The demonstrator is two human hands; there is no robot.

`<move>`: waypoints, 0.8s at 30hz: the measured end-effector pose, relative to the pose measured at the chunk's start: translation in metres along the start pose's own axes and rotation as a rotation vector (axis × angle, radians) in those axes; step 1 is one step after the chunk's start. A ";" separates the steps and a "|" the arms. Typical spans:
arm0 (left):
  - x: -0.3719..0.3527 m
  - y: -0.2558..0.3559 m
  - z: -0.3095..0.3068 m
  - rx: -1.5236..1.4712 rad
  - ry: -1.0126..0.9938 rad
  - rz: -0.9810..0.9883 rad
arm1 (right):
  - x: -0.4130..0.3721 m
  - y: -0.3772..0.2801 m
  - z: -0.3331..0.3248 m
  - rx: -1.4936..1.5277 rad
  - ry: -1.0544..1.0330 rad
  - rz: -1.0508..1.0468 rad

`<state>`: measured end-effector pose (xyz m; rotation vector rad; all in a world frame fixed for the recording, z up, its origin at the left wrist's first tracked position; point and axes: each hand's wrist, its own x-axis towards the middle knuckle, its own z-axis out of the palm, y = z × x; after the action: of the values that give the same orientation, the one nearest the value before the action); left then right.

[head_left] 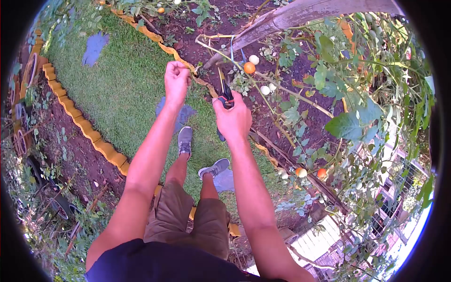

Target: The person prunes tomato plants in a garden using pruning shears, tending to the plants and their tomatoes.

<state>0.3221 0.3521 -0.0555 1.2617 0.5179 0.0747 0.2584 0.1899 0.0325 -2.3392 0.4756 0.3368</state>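
Above the green lawn's [117, 98] edge, the right hand [233, 117] grips black-and-red pruning shears [227, 94], likely stiff, best held by the handles [221, 135]; the left hand [176, 84] pinches narrowly, contents unclear.

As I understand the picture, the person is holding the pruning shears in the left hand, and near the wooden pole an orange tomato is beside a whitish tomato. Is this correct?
Not quite: the pruning shears are in the right hand, not the left hand, as the head view shows. Near the wooden pole, an orange tomato is indeed beside a whitish tomato.
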 end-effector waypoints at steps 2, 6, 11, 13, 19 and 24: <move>0.007 0.030 -0.002 0.101 -0.094 0.125 | -0.003 0.010 -0.004 0.458 -0.267 0.075; 0.028 0.102 0.033 0.500 -0.341 0.233 | -0.012 -0.002 -0.020 1.240 -0.636 0.275; 0.052 0.138 0.071 1.075 -0.628 0.285 | 0.003 -0.017 -0.024 1.729 -0.914 0.286; 0.055 0.142 0.080 1.135 -0.701 0.230 | 0.007 -0.023 -0.022 1.828 -0.947 0.268; 0.060 0.139 0.087 1.118 -0.791 0.265 | 0.015 -0.031 -0.023 1.930 -0.857 0.321; 0.056 0.139 0.086 1.089 -0.786 0.289 | 0.026 -0.034 -0.023 2.005 -0.870 0.346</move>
<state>0.4385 0.3389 0.0716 2.2506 -0.3987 -0.5131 0.2987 0.1906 0.0590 -0.0912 0.3859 0.5668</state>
